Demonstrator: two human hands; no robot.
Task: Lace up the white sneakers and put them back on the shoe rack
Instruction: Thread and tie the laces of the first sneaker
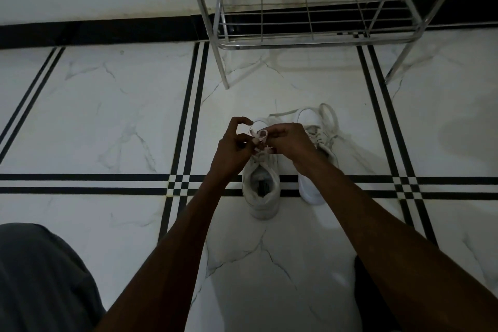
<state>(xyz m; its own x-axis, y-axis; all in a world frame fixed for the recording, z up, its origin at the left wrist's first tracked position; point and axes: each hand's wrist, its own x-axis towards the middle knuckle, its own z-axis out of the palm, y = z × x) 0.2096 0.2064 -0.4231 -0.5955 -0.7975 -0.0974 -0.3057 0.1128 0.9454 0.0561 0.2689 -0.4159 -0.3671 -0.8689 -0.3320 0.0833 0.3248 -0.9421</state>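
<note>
Both hands pinching lace (262,135) over near sneaker (262,183): left hand (234,148), right hand (289,143). Lace limp, likely slippery; grip near knot. Shoe light; lift by heel collar.

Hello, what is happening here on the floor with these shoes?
A person is crouched over two white sneakers on the tiled floor. Both hands, the left hand and the right hand, hold the lace of the near sneaker and appear to be tying it. The second sneaker stands beside it on the right, its laces lying loose. The metal shoe rack stands just beyond, against the wall, and neither shoe is on it yet.
</note>
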